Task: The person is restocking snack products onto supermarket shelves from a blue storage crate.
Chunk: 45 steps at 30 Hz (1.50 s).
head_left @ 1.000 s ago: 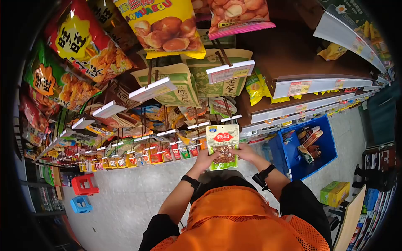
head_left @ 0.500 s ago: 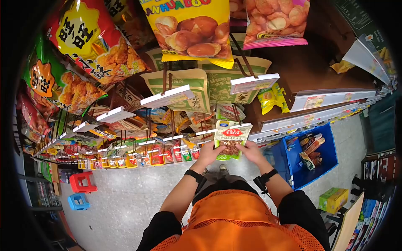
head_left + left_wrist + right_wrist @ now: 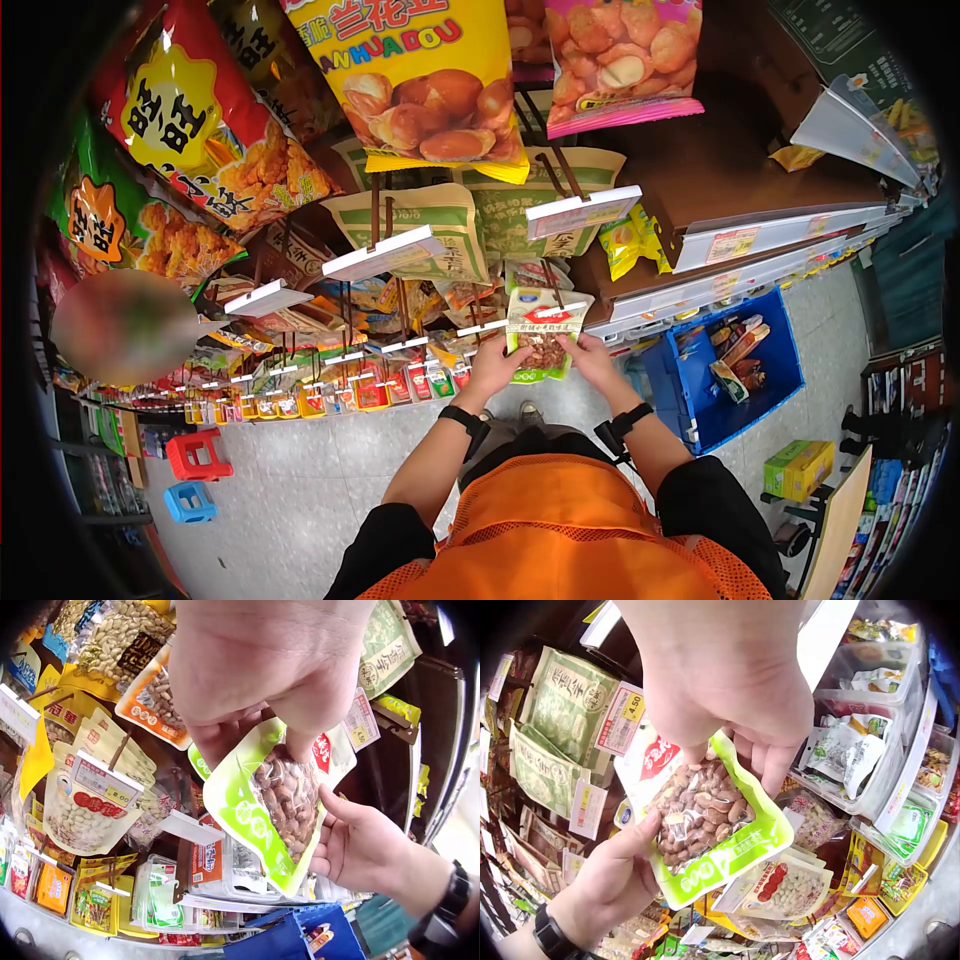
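A white and green bag of peanuts [image 3: 540,350] with a clear window is held between both hands, close to the hanging rack. My left hand [image 3: 493,367] pinches its left edge, thumb on the front. On the opposite edge my right hand [image 3: 594,364] grips it the same way. In the head view a white price tag [image 3: 556,313] on a hook overlaps the bag's upper part. The right wrist view shows the nuts [image 3: 705,810] through the window, with the fingers of the right hand partly hidden behind the bag.
Large snack bags [image 3: 430,100] hang overhead, with green-tan paper bags [image 3: 415,225] below them. White-edged shelves [image 3: 780,235] run to the right. On the floor stand a blue crate [image 3: 790,370] holding some packets, a red stool [image 3: 198,455] and a blue stool [image 3: 190,500].
Both hands have moved the peanut bag forward to the rack; its top now sits behind a price tag. The hands keep their hold, and the head view has shifted slightly.
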Each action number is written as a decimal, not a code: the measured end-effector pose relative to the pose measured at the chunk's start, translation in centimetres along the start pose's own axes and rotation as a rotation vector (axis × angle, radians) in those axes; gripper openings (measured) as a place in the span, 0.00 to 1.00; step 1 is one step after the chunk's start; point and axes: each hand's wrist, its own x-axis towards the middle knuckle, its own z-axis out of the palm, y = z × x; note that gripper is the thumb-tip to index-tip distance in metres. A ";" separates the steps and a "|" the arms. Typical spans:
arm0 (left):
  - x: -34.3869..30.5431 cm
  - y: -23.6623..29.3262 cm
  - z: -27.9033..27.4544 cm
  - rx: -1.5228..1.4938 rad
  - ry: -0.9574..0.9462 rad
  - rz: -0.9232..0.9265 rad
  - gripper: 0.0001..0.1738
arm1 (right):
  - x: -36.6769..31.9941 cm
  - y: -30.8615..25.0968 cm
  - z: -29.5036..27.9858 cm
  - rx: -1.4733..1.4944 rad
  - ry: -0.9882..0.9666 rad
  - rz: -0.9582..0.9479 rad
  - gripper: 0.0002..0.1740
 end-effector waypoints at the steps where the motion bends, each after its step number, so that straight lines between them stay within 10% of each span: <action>1: 0.0 0.0 0.0 -0.018 0.009 0.004 0.19 | 0.5 0.4 -0.1 0.001 0.004 -0.004 0.18; 10: 1.7 -0.6 -0.6 -0.027 0.021 -0.068 0.17 | 2.8 1.0 0.7 -0.073 0.196 0.074 0.27; 15: 2.4 -2.1 -0.7 0.132 0.074 -0.047 0.20 | 0.9 -1.6 1.1 -0.735 0.300 0.037 0.32; 24: -0.8 -5.3 -2.7 0.073 0.045 0.076 0.12 | -5.2 0.8 0.0 -0.849 -0.060 -0.063 0.23; 33: -8.3 -12.9 -4.8 0.188 -0.382 -0.038 0.11 | -10.6 2.7 -1.0 -0.858 0.039 0.068 0.23; 45: -5.5 2.2 10.6 0.586 -0.712 0.150 0.14 | -10.0 7.2 -21.3 -0.657 0.479 0.170 0.14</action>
